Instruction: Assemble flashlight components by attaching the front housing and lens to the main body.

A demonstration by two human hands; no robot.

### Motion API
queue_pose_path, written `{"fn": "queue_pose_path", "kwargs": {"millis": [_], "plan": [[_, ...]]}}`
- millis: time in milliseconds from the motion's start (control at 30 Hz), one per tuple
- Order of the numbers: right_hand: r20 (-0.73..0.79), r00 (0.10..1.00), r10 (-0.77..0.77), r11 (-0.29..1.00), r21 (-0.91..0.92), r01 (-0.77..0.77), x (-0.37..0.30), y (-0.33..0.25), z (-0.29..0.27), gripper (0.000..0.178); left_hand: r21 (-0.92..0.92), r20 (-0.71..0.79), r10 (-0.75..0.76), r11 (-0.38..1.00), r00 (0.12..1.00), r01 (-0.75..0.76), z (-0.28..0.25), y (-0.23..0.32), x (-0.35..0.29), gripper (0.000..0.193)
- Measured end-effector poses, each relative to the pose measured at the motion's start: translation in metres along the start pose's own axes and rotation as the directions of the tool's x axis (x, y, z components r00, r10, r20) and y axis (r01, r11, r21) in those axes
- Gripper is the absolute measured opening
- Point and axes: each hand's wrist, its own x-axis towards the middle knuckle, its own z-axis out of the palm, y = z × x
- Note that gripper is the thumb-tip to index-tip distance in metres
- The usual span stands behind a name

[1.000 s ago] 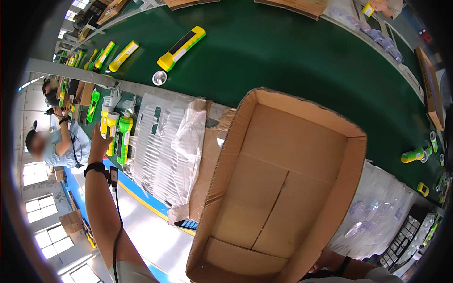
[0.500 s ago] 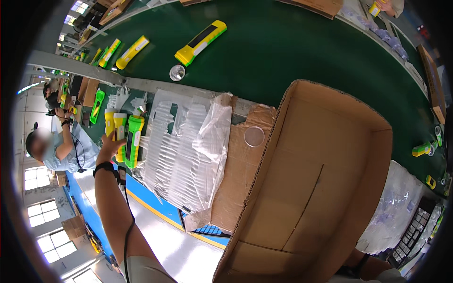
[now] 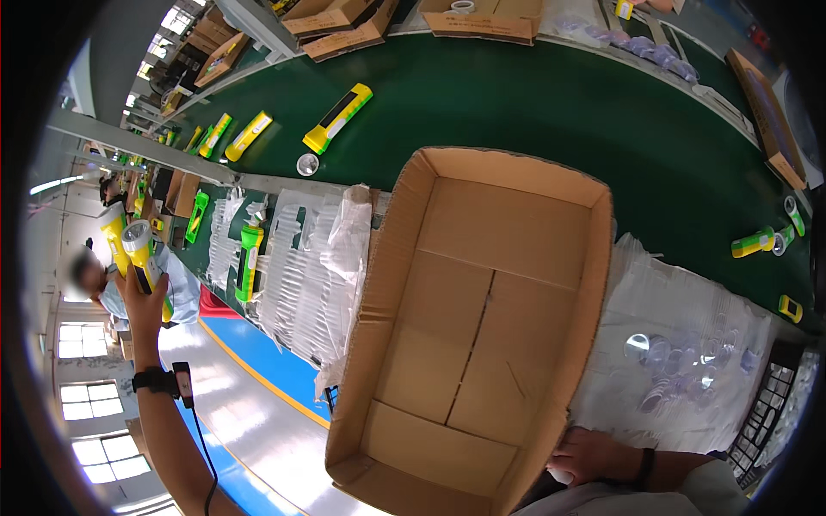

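My left hand point(image 3: 142, 297) is raised at the far left, closed round yellow-and-green flashlights; two heads show, one flashlight point(image 3: 138, 249) with its clear lens upward and another point(image 3: 113, 232) beside it. In front of me an open, bare-bottomed cardboard box point(image 3: 473, 335) is tilted. My right hand point(image 3: 589, 454) grips its lower right side, the fingertips partly hidden by the wall. Left of the box, another flashlight point(image 3: 249, 262), green with a dark panel, lies beside the stack of ribbed clear plastic sheets point(image 3: 301, 275).
Beyond, a green conveyor belt point(image 3: 482, 112) carries a yellow flashlight point(image 3: 338, 118) and a round reflector point(image 3: 307, 164). Clear discs lie on plastic wrap point(image 3: 680, 344) at right, near a black crate point(image 3: 766, 413). A person point(image 3: 176, 279) works at left.
My left hand has lifted the flashlights off the bench, up and to the left. The box has shifted left in view, and my right hand now shows at its side.
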Motion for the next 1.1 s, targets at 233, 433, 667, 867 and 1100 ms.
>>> {"fn": "queue_pose_path", "kwargs": {"millis": [233, 433, 667, 867, 1100], "plan": [[-0.216, 0.96, -0.18, 0.984, -0.031, 0.177, -0.017, 0.014, 0.047, 0.036, -0.329, -0.183, 0.403, 0.834, 0.897, -0.442, -0.091, 0.2, -0.118, 0.061], [-0.233, 0.946, -0.224, 0.975, -0.046, 0.219, -0.011, 0.008, 0.051, 0.021, -0.72, -0.155, 0.268, 0.629, 0.951, -0.295, -0.149, 0.318, -0.236, 0.065], [-0.519, 0.847, 0.12, 0.889, 0.435, 0.141, -0.091, -0.054, -0.02, 0.023, -0.798, 0.603, 0.431, 0.301, 0.671, 0.523, -0.213, 0.447, -0.373, 0.07], [-0.596, 0.803, -0.006, 0.8, 0.479, 0.361, -0.131, -0.073, -0.052, 0.046, -0.759, 0.634, 0.484, 0.237, 0.603, 0.606, -0.166, 0.492, -0.436, 0.065], [-0.395, 0.919, 0.01, 0.892, 0.419, 0.171, -0.152, -0.061, -0.093, 0.04, -0.681, 0.677, 0.527, 0.184, 0.513, 0.709, -0.162, 0.531, -0.436, 0.064]]}}
